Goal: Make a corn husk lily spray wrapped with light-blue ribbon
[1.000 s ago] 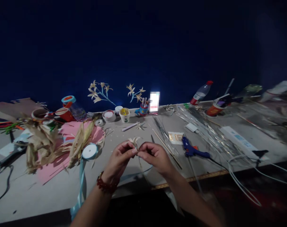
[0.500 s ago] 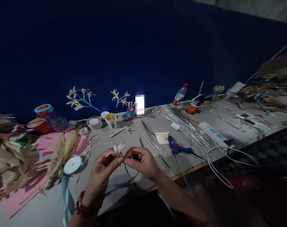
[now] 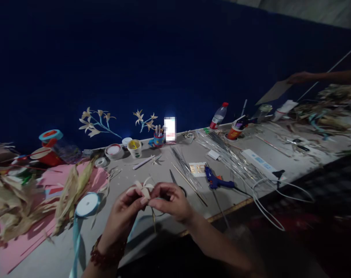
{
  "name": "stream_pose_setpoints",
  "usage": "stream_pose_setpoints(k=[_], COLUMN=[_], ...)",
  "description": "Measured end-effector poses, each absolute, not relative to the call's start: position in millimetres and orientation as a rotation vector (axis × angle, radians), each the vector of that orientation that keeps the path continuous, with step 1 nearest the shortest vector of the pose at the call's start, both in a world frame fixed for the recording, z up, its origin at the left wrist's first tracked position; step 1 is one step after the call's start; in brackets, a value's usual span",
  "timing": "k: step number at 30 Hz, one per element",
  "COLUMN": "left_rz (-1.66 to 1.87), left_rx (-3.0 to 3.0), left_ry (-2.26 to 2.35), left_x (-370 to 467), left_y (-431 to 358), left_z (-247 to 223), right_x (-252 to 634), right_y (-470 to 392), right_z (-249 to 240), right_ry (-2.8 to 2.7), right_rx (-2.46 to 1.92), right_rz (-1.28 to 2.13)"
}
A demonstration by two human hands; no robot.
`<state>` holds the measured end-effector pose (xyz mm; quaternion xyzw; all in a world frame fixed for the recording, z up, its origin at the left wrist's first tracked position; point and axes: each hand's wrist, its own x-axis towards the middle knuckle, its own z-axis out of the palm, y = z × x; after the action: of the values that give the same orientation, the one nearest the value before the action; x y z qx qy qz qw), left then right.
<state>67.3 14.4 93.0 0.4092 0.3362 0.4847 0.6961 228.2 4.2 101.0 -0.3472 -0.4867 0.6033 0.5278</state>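
My left hand (image 3: pixel 126 204) is closed, pinching a pale corn-husk flower (image 3: pixel 145 187) whose narrow petals curl upward. Right beside it, my right hand (image 3: pixel 172 201) has thumb and forefinger pressed together at the flower's base, on what looks like the end of a light-blue ribbon (image 3: pixel 136 225). A thin stem (image 3: pixel 154 221) hangs below the fingers. The ribbon's white spool (image 3: pixel 87 204) lies to the left of my left hand. Behind my right hand lie scissors (image 3: pixel 173 177), partly hidden.
On the right are a blue glue gun (image 3: pixel 218 180), wire bundles (image 3: pixel 221 150) and a power strip (image 3: pixel 258 164). Corn husks (image 3: pixel 16 200) lie on pink paper (image 3: pixel 27 241) at left. Finished flower sprays (image 3: pixel 97 122) stand behind. Another person's hand (image 3: pixel 302 77) holds a flat sheet (image 3: pixel 275 92).
Another person's arm with a flat sheet has come in at the upper right. The flower has turned slightly between my fingers, showing more petals; my hands stay together.
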Motion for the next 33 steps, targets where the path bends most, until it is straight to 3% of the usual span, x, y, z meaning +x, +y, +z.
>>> stream_pose_setpoints(k=[8, 16, 22, 33], left_rz=[1.157, 1.088, 1.059, 1.111], left_rx=[0.898, 0.887, 0.867, 0.965], left_ry=[0.790, 0.695, 0.650, 0.687], left_x=[70.5, 70.4, 69.8, 71.9], left_y=[12.3, 16.5, 18.6, 17.4], left_z=[95.0, 92.9, 94.3, 88.2], right_x=[228.8, 228.8, 229.8, 224.9], right_y=[1.1, 4.1, 5.4, 5.0], right_z=[103.2, 89.9, 91.5, 80.2], right_ry=[-1.320, -1.069, -1.041, -1.078], right_rx=[-0.895, -0.863, -0.864, -0.965], right_rz=[1.207, 1.666, 1.757, 1.475])
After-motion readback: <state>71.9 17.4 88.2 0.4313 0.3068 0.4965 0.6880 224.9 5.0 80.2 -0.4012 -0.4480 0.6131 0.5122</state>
